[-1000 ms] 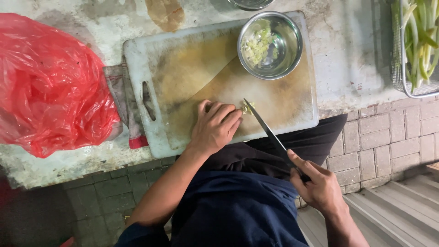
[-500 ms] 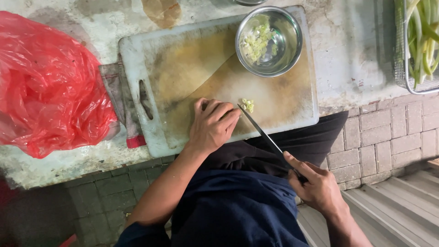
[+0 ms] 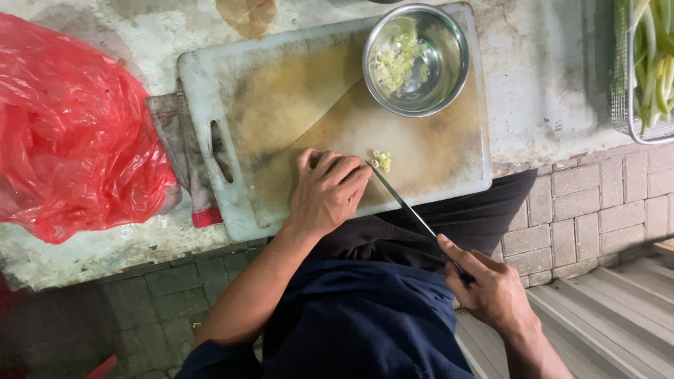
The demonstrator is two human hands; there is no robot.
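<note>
since the earlier frame the chopped greens (image 3: 381, 161) are lying a little farther from the left hand (image 3: 328, 191), and the knife (image 3: 401, 203) is tilting back toward the body. left hand is pressing curled and knuckles-up on the cutting board (image 3: 281, 119), closed over something (hidden under the fingers). right hand (image 3: 491, 291) is gripping the knife handle off the worktop (image 3: 533, 91) edge, at five o'clock. the blade's long axis is running eleven to five, tip touching the board just beside the left fingertips. the steel bowl (image 3: 415, 59) is sitting at one o'clock.
</note>
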